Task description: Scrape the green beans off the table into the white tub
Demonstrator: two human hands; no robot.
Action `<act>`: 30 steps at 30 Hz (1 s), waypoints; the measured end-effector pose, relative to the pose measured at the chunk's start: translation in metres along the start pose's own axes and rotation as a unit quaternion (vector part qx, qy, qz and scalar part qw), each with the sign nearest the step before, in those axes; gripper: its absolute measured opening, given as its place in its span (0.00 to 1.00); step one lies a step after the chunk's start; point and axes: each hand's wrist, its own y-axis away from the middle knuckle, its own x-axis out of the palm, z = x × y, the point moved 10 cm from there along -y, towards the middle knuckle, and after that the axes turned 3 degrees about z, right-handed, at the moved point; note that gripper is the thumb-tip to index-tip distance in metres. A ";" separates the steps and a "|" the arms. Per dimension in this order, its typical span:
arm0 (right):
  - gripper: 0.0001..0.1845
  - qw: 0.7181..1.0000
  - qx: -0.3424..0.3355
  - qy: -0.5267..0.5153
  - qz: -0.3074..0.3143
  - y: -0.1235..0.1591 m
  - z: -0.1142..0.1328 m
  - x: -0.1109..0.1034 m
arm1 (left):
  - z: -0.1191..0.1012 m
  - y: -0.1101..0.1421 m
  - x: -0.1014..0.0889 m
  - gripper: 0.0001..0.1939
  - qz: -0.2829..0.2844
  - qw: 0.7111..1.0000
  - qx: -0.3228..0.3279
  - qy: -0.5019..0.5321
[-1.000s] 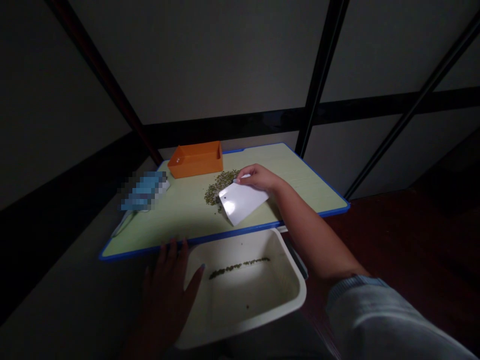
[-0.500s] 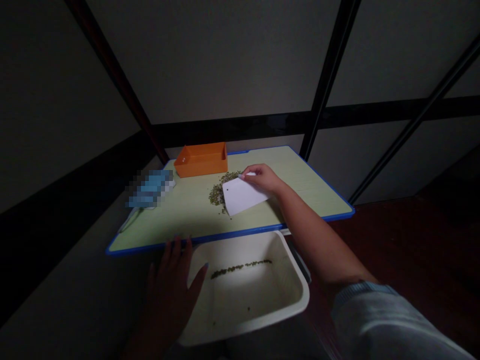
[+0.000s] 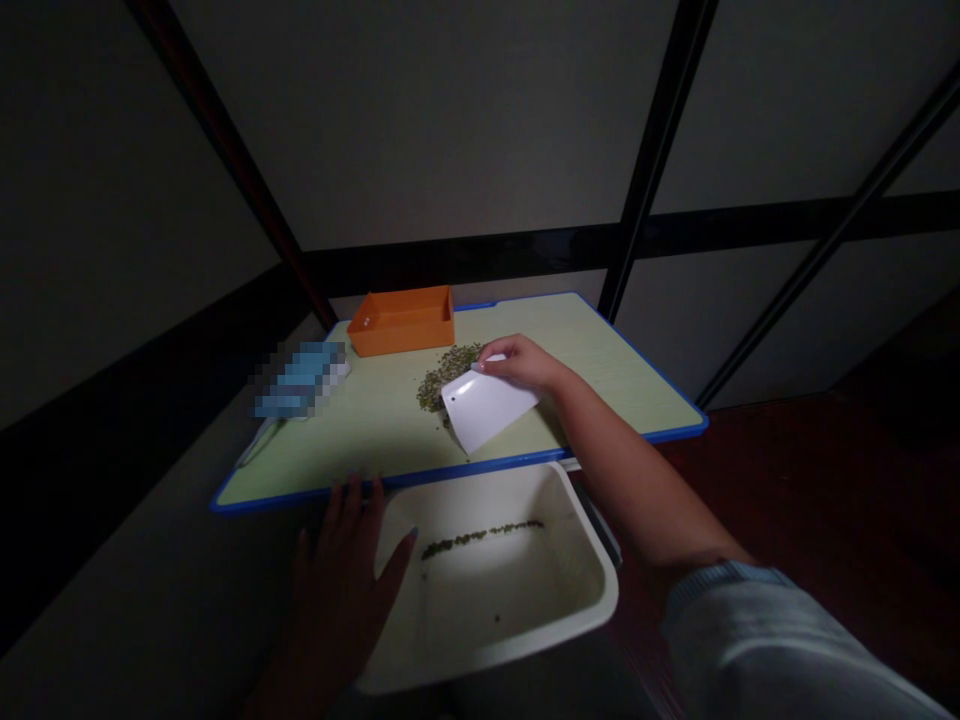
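On the pale tabletop [image 3: 615, 380], a loose patch of small greenish pieces [image 3: 446, 375] lay around the far left corner of a white card [image 3: 491, 405]. We held the card in the right hand [image 3: 521, 362], fingers closed on its upper edge, so that it sloped towards us with its near corner just inside the blue edging [image 3: 487, 464]. The left hand [image 3: 341, 570] was set wide, its thumb reaching over the left side of a cream tub [image 3: 609, 590] that stood below the near edge; in the dim light we could not tell how firmly it pressed. A thin line of similar pieces [image 3: 480, 537] ran across the tub's interior. An orange tray [image 3: 409, 325] stood beyond the patch, and a blurred blue object [image 3: 300, 375] lay to its left.

For good handling, we judged that the card's lower edge needed even contact with the surface, since a lifted corner could let pieces slip beneath. Short, slow strokes with light pressure seemed best, because brisk ones might scatter such small pieces. We also judged that the tub's rim was best held steady and snug against the blue edging, leaving little gap.
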 end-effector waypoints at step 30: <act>0.19 0.997 0.001 0.066 0.040 0.004 0.000 0.018 | -0.002 0.006 0.001 0.34 0.059 0.998 -0.024 -0.005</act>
